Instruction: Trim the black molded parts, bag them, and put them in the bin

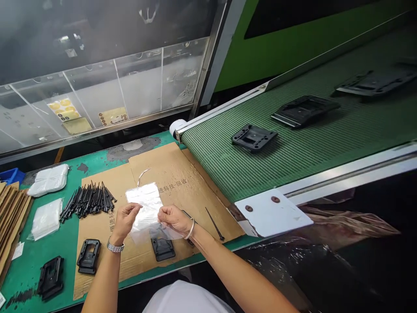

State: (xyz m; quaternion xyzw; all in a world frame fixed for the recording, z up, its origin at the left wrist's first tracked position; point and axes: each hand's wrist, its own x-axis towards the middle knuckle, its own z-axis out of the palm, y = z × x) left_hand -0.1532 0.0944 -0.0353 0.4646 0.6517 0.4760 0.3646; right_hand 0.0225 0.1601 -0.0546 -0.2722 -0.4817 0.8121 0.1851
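A clear plastic bag is stretched between my hands above the cardboard sheet. My left hand pinches its left edge between thumb and fingers. On the opposite edge, my right hand is closed in a similar pinch. Below the bag lies a black plastic part, partly covered by it. Another dark part sits behind my right wrist, mostly hidden. To the left of my left forearm rests a black frame-like part with an opening in it.
A pile of black pins lies left, beside stacked plastic bags and a white bundle. One more black part is at the lower left. A single pin lies right. The green conveyor belt carries several black parts.
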